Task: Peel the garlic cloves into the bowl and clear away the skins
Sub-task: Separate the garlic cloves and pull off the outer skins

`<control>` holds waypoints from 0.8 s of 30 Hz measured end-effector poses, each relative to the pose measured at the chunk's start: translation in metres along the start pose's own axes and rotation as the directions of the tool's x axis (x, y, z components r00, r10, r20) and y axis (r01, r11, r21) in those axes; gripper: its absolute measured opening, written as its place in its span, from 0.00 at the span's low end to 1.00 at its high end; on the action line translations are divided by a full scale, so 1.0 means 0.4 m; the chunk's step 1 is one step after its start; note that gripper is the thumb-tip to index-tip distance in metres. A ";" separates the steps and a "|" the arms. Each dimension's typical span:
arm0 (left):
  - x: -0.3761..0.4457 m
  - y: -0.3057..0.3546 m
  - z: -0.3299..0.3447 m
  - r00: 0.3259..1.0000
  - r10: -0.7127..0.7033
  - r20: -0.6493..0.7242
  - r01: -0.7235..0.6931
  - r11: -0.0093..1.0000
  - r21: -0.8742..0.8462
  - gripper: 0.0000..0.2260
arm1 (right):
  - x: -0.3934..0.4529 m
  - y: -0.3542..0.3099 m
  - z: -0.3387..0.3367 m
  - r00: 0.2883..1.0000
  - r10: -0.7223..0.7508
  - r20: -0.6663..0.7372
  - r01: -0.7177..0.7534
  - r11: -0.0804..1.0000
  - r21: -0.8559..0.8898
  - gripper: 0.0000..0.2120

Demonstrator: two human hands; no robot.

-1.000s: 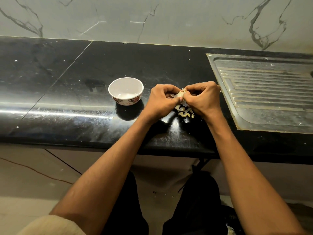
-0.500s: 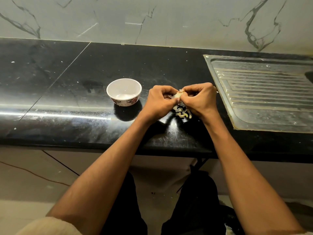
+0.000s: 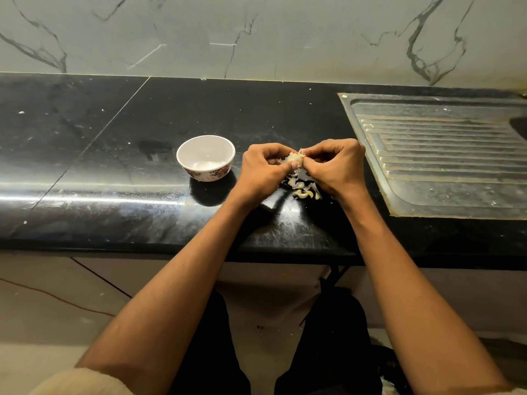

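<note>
Head view: both hands work over the counter (image 3: pixel 142 155), just right of the bowl (image 3: pixel 206 158). The left hand (image 3: pixel 263 169) has its fingers curled around a garlic clove (image 3: pixel 293 160), with the thumb pressed on it. The right hand (image 3: pixel 335 166) pinches the papery skin at the clove's top end. Below the hands a small pile of skins (image 3: pixel 303 189) lies on the counter; some pieces may be cloves, I cannot tell.

What could go wrong: the clove looks small and smooth, so if the right hand pulls too hard it may slip from the left hand and fall off the front edge, which is near. Loose skins are light and may scatter over the counter or drop to the floor (image 3: pixel 42 323), making the later clearing harder. The bowl seems almost empty inside, so I judge the task is early.

The counter is black polished stone, with white specks and a bright reflection along its front. At the right is a steel drainboard (image 3: pixel 442 155). Behind stands a marble wall (image 3: pixel 256 32) with grey veins.
</note>
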State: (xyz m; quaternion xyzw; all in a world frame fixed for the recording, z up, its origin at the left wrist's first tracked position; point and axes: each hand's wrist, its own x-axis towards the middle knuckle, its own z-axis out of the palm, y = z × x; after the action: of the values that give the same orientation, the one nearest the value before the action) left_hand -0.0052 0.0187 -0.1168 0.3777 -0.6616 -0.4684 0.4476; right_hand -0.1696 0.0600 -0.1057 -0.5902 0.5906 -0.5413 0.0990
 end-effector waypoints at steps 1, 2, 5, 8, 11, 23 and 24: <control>-0.001 0.002 0.000 1.000 -0.005 0.000 0.005 1.000 -0.006 0.06 | 0.000 0.001 -0.001 1.000 -0.003 -0.009 0.003 1.000 0.004 0.05; -0.002 0.002 0.000 1.000 -0.010 -0.001 0.010 1.000 -0.011 0.06 | 0.001 0.001 -0.002 1.000 -0.004 -0.015 0.004 1.000 0.010 0.05; -0.005 0.008 -0.002 1.000 -0.007 -0.005 0.006 0.999 -0.041 0.07 | 0.001 0.002 0.001 1.000 -0.009 -0.019 0.010 1.000 0.029 0.06; -0.007 0.013 -0.003 1.000 0.012 0.005 -0.012 0.999 -0.053 0.09 | 0.002 0.002 0.000 1.000 -0.001 -0.022 0.002 0.999 0.042 0.08; -0.008 0.015 -0.002 1.000 0.016 0.007 -0.015 0.998 -0.066 0.10 | 0.003 0.005 0.003 0.999 0.035 -0.022 -0.034 0.996 0.077 0.09; -0.007 0.007 -0.005 1.000 0.014 -0.006 -0.015 0.999 -0.042 0.11 | 0.008 0.005 0.001 0.989 0.138 0.044 -0.145 0.966 0.215 0.07; -0.007 0.008 -0.006 1.000 0.017 -0.004 -0.017 0.999 -0.043 0.11 | 0.008 0.005 0.000 0.989 0.138 0.043 -0.144 0.966 0.215 0.06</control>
State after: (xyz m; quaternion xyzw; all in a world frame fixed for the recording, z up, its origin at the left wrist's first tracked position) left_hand -0.0024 0.0217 -0.1142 0.3630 -0.6538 -0.4781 0.4607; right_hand -0.1718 0.0567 -0.1054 -0.5397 0.5670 -0.5860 0.2095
